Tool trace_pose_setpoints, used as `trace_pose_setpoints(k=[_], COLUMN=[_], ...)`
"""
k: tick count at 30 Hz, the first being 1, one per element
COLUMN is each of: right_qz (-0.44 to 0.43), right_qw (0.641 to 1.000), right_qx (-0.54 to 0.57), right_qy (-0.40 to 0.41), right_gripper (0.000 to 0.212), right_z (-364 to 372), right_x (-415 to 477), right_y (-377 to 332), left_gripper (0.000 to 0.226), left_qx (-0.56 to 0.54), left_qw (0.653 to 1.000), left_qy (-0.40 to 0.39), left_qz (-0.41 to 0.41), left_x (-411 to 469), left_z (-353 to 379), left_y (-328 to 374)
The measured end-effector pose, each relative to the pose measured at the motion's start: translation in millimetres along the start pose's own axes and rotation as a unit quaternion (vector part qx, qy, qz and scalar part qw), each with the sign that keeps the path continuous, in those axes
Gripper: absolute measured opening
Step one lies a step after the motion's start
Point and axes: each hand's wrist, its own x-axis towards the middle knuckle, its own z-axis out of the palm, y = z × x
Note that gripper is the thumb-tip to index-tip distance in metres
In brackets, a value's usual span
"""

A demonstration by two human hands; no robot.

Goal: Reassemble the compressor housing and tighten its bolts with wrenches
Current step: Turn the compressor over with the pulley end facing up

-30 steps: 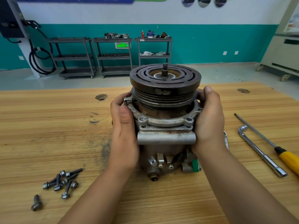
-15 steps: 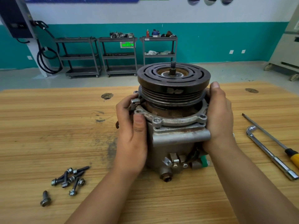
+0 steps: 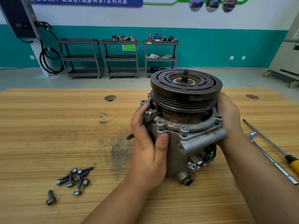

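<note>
A grey metal compressor (image 3: pixel 191 143) stands upright on the wooden table (image 3: pixel 64 130), its dark grooved pulley (image 3: pixel 186 89) on top and empty bolt holes showing in the flange. My left hand (image 3: pixel 147 151) grips its left side, thumb across the front. My right hand (image 3: pixel 228 117) grips the right side behind the flange. Several loose bolts (image 3: pixel 74 178) lie at the front left, with one more bolt (image 3: pixel 51 198) apart from them. An L-shaped socket wrench (image 3: pixel 271 159) lies to the right.
A screwdriver with a yellow handle (image 3: pixel 289 160) lies beside the wrench at the right edge. The table has two round holes near its far edge (image 3: pixel 110 98). Grey shelf carts (image 3: pixel 120 59) stand far off by the teal wall.
Both hands have turned the compressor counter-clockwise on the table, so its front boss now faces right of me. It also sits further right in view.
</note>
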Motion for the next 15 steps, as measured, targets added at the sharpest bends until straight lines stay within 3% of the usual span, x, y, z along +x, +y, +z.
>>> trace_pose_setpoints(k=[4, 9, 12, 15], right_qz=[-0.005, -0.072, -0.057, -0.026], right_qw=[1.0, 0.992, 0.993, 0.998], right_qx=[0.005, -0.101, -0.101, -0.056], right_qy=[0.016, -0.008, -0.009, -0.002], right_gripper=[0.028, 0.034, 0.043, 0.038], right_z=[0.8, -2.7, -1.5, -0.7], right_x=[0.4, 0.6, 2.3, 2.5], right_y=[-2.7, -1.0, -3.6, -4.8], left_gripper=[0.051, 0.046, 0.043, 0.042], left_qx=[0.001, 0.021, 0.032, 0.044], left_qw=[1.0, 1.0, 0.999, 0.999], left_qy=[0.0, 0.007, 0.002, 0.007], left_qz=[0.003, -0.001, -0.002, 0.005], left_x=[-0.9, -1.5, -1.6, -2.2], left_z=[1.2, 2.1, 2.6, 3.0], left_y=[-0.8, -2.0, -2.3, -3.4])
